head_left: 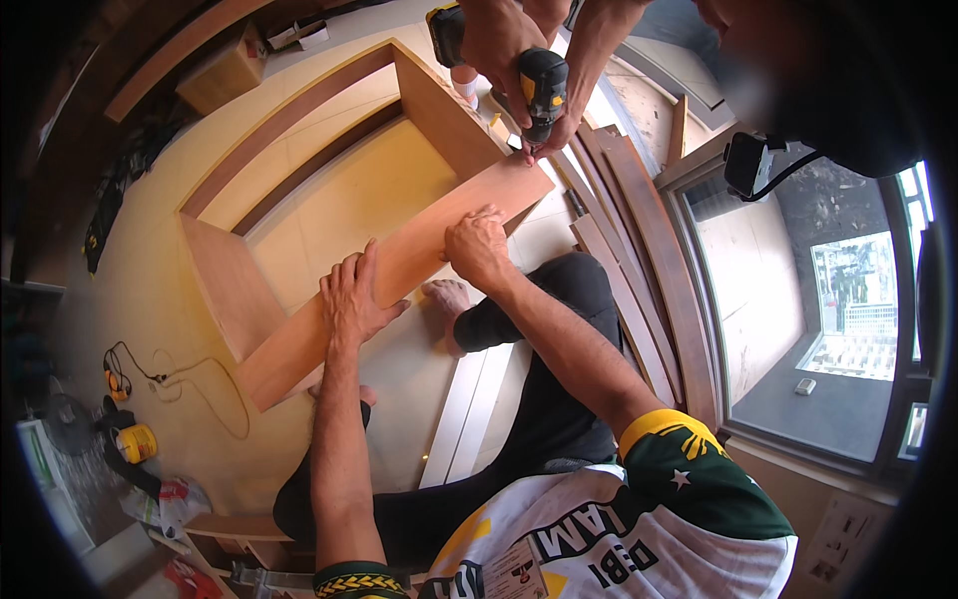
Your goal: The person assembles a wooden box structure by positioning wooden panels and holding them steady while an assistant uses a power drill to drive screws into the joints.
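Observation:
A long reddish-brown wooden board [414, 240] forms the near side of a rectangular wooden frame [235, 270] on the floor. My left hand [354, 299] grips this board left of its middle, fingers across its face and thumb at the near edge. Closer to the right end, my right hand [479, 245] is closed over the near edge with bent fingers; its underside is hidden. At that right end, a co-worker's hands [499, 55] hold a black and yellow power drill [544, 90], its tip pointing down at the board's corner.
Several wooden planks [649, 260] lie along the window [798, 299] at the right. White strips [469, 409] lie beside my legs. A cord [205, 384] and a yellow tub [137, 443] are on the left. A cardboard box [225, 75] stands at the far left.

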### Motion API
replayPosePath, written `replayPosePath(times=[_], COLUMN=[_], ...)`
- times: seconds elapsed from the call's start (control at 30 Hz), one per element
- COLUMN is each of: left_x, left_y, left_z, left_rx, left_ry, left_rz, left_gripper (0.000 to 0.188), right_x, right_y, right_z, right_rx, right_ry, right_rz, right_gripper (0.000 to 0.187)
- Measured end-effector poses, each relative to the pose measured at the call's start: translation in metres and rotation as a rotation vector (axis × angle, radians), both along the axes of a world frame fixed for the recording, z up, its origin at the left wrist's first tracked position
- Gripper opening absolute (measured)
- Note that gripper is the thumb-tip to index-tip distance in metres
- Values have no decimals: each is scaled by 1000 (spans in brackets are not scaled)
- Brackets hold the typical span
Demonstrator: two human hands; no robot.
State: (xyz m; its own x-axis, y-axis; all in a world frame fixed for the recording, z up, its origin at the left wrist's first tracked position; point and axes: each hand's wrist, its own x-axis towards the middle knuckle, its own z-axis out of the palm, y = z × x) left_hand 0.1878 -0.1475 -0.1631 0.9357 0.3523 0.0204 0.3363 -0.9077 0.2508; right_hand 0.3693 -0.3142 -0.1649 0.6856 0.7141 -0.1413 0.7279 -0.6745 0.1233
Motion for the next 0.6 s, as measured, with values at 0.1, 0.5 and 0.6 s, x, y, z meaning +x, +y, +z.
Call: replayPosePath(times=[0.1,0.5,0.6], left_x=[-1,-1,1], left_y=[1,0,-1], left_z=[-1,-1,0], left_rx=[1,-2,-10], left_ry=[-3,16,9], left_rz=[0,5,2], left_gripper=[122,123,123], right_x=[0,3,4], right_y=[0,0,-1], right_z=[7,-4,-11], right_rx=[-14,-14,-15], right_ry=[36,43,24], right_rz=[11,11,4], right_gripper=[68,66,65])
